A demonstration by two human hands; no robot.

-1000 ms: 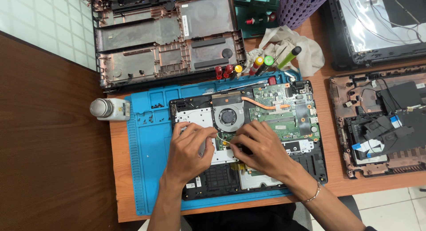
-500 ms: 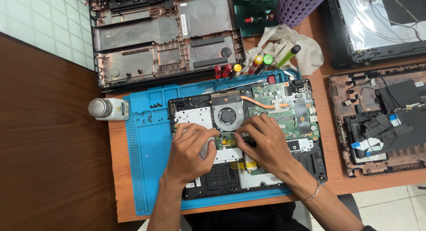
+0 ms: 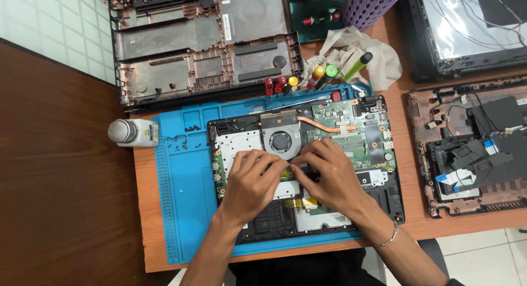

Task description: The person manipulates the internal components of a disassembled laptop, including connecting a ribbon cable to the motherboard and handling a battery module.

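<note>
At the front edge of the orange wooden table (image 3: 144, 209), an opened black laptop base with green circuit board (image 3: 340, 132) lies on a blue silicone mat (image 3: 181, 198). The left hand (image 3: 250, 181) and right hand (image 3: 329, 173), fingers curled, press its centre just below the round cooling fan (image 3: 280, 141); whether they grip anything is hidden.

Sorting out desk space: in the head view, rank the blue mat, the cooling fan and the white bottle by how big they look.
1. Blue mat
2. White bottle
3. Cooling fan, which looks close to the bottle in size, so their order is unsure.

White bottle (image 3: 133, 132), screwdrivers (image 3: 324, 76), crumpled cloth (image 3: 357, 52), purple basket (image 3: 369, 6).
</note>
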